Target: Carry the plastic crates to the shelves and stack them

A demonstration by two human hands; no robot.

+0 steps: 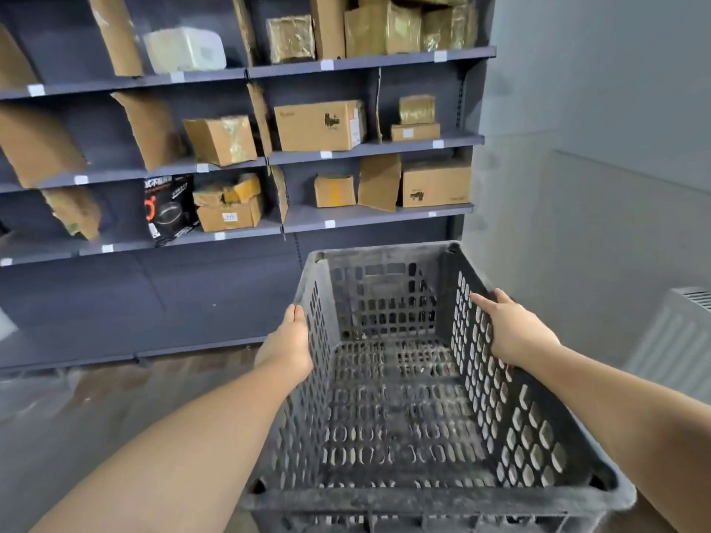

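The left hand [286, 342] grips the left long rim of the dark plastic crate [396, 409], its fingers curled over the top edge toward the outer wall. The right hand [513, 332] holds the opposite long rim, with the fingers laid over the edge and down onto the inside of the perforated wall. Both forearms reach forward, one on each side of the crate.

The crate is held level in front of the person, open side up, with nothing in it. Its far short edge points toward the shelves [369, 217], and its near edge runs out of the bottom of the view. Its slotted base and walls look dusty.

The grey shelves stand ahead, their boards carrying cardboard boxes [319, 125] and a black printed carton [169, 207]. Below the lowest loaded board is a plain grey panel, and bare floor [77, 409] lies open between the person and the shelf base. To the right, past the end upright of the shelves, is a pale wall [596, 109], with a white ribbed radiator [677, 340] near the crate's right side.
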